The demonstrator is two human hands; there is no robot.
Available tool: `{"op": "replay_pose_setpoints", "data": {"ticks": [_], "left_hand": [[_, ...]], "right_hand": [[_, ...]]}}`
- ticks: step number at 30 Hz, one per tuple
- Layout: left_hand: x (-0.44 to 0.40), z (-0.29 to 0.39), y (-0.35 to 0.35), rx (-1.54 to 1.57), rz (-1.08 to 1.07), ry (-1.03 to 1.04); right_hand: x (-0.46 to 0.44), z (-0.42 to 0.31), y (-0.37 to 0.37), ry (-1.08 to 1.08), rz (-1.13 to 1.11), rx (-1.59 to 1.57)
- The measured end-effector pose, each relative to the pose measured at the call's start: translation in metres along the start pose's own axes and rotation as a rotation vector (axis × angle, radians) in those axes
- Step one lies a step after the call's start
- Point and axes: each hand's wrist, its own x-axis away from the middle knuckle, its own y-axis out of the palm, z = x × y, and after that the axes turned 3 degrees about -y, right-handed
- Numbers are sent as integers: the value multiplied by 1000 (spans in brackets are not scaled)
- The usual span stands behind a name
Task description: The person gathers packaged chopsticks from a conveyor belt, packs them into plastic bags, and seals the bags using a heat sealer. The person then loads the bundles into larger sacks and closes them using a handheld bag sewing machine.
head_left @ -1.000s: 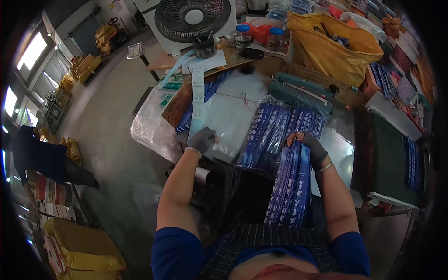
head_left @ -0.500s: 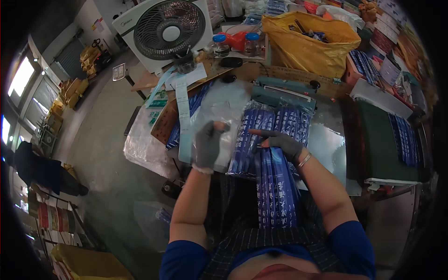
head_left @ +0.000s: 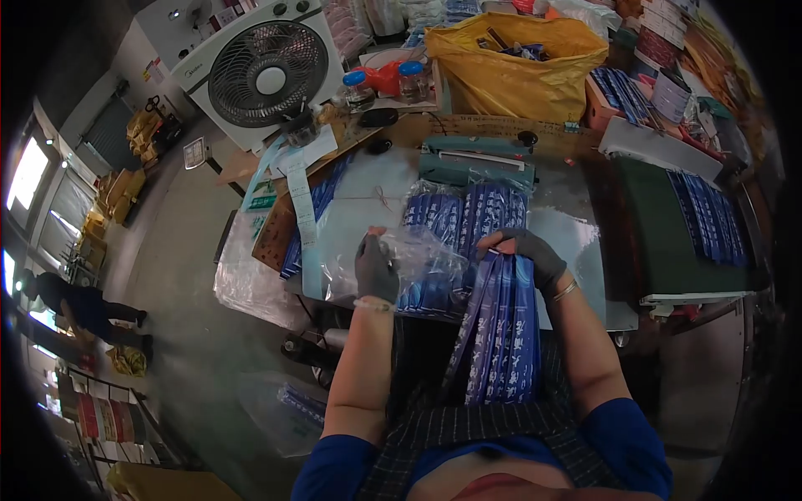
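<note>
One bunch of blue printed strips is pinched at the top end by the right grip, hanging below it in front of the checked apron. The left grip has got a clear plastic bag pinched, bag reaching toward the right one. Couple of wrapped blue bundles sit on the bench just beyond both grips, teal machine further past those.

The left hand, in a grey glove with bare fingertips, is ahead of the striped apron, toward its left side, its fingers pinched. The right hand, gloved likewise, is ahead of the apron's right side, fingers curled inward; both elbows are slightly bent.
</note>
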Motion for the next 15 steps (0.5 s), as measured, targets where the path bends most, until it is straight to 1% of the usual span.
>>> {"op": "replay_pose_setpoints", "data": {"ticks": [1, 2, 3, 4, 5, 6, 7, 8, 9, 10, 11, 12, 13, 14, 15], "left_hand": [[15, -4, 22, -197, 32, 9], [31, -20, 41, -354, -13, 167], [47, -41, 60, -556, -52, 524], [64, -57, 75, -747, -93, 888], [89, -56, 87, -798, -196, 996], [103, -55, 90, -857, -257, 965], [111, -56, 90, -915, -313, 932], [110, -64, 88, -927, -359, 976], [111, -69, 81, -925, -352, 975], [114, -69, 72, -1021, -551, 973], [118, -70, 63, -1112, -755, 966], [125, -73, 54, -1113, -913, 947], [133, -78, 43, -1112, -1074, 922], [142, -81, 37, -1129, -1215, 781], [149, -82, 37, -1139, -1351, 634]], "right_hand": [[-2, -5, 6, -17, -66, 46], [-6, -8, 12, -36, -132, 93], [-10, -7, 18, -135, -141, 183], [-13, 2, 11, -59, -93, 99], [-16, 12, 5, 17, -48, 14], [-14, 17, 9, -184, -31, -51], [-5, 24, 5, -184, -30, -50], [5, 29, -2, -181, 99, 45], [17, 39, -5, -178, 227, 138], [42, 33, 19, -168, 460, 373], [64, 58, 15, -251, 475, 377], [90, 83, 7, -338, 490, 380], [122, 88, 17, -304, 432, 352], [153, 91, 25, -273, 376, 324], [183, 105, 14, -159, 271, 338]]}}
